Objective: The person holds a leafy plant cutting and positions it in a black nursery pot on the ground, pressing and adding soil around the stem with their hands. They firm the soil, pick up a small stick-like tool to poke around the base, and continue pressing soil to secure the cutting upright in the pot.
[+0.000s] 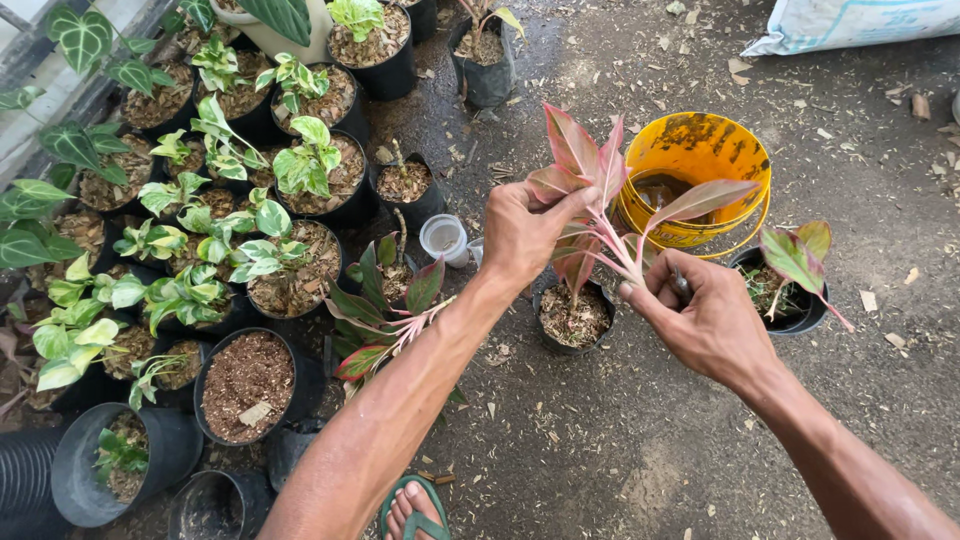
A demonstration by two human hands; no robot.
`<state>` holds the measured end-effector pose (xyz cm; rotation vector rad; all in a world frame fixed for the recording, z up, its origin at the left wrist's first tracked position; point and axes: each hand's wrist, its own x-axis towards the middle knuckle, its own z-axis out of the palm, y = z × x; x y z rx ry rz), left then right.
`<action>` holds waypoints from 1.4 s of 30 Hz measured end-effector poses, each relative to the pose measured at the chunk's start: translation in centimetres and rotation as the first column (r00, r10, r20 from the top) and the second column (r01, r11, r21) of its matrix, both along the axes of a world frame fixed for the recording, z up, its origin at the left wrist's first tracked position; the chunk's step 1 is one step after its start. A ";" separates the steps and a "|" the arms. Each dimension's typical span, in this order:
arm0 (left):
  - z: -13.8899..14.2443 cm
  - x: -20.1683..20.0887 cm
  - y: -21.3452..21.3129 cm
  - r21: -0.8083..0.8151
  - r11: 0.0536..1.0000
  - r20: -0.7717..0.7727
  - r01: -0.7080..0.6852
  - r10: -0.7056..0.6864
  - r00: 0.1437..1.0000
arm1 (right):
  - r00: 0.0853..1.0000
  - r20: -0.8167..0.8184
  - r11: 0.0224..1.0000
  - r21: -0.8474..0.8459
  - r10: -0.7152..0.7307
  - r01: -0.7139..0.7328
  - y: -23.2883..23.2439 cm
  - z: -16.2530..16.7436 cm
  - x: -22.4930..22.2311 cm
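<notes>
I've got my left hand [520, 232] pinching the pink plant's [600, 200] leaves above the small black pot [572, 318], right hand [705, 320] closed round a thin tool at the stems, so I'd keep it gentle

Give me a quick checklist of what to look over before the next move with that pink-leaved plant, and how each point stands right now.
1. Left hand has hold of the pink leaves: ok, fingers closed round them.
2. Right hand has the stems at their base: ok, thumb and fingers close on them.
3. Right hand carries a tool: cannot tell, only a thin dark shape shows between the fingers.
4. Small black pot stands upright under the plant: ok.
5. Plant is rooted in that pot: cannot tell, hands hide the stem base.
6. Yellow bucket stands near the hands: ok, right behind the plant.
</notes>
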<state>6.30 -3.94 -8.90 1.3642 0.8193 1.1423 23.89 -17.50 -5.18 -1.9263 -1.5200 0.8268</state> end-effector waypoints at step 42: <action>-3.1 -7.3 4.3 0.766 0.613 -0.606 0.192 0.590 0.533 | 0.943 0.333 0.984 0.174 -0.013 -0.048 -1.1 -0.7 3.0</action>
